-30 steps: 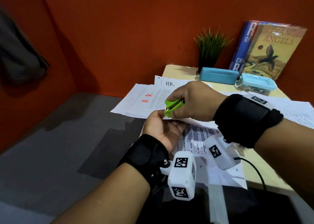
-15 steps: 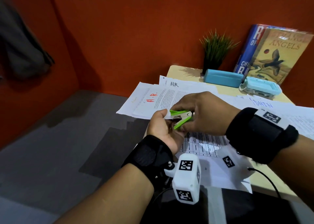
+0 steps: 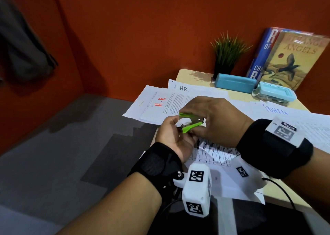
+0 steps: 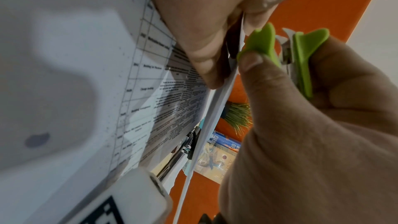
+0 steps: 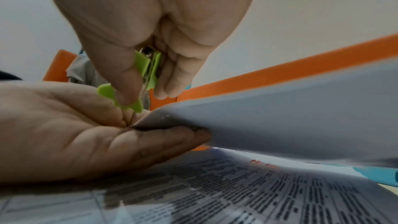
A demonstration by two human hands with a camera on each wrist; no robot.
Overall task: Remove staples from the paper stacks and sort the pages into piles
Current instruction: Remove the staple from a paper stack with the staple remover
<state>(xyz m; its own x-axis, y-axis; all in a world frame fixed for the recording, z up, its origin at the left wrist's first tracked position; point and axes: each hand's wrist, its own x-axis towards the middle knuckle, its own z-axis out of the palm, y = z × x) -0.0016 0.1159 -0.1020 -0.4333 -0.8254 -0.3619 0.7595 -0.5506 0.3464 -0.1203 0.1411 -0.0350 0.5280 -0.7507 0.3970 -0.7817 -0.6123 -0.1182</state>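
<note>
My left hand [image 3: 174, 127] lies palm up at the table's left edge and pinches the corner of a white paper stack [image 5: 269, 122]. The same pinch shows in the left wrist view, fingers [image 4: 202, 43] on the paper edge [image 4: 215, 106]. Just above that corner, my right hand [image 3: 201, 122] grips a green staple remover [image 3: 190, 121] between thumb and fingers. Its two green wings stand apart [image 4: 301, 54], with the metal claws showing. Tiny holes mark the paper's corner. A printed table page [image 3: 214, 154] lies under both hands.
Sorted sheets marked "H.R." [image 3: 160, 103] and "HR" [image 3: 184, 88] lie at the far left, an "ADMIN" sheet [image 3: 276, 110] to the right. A blue case [image 3: 235, 83], blue stapler [image 3: 275, 93], potted plant [image 3: 226, 54] and books [image 3: 292, 56] stand at the back.
The staple remover was squeezed closed on the paper corner one second ago; now its wings are spread and it sits slightly off the corner. Both hands shifted a little.
</note>
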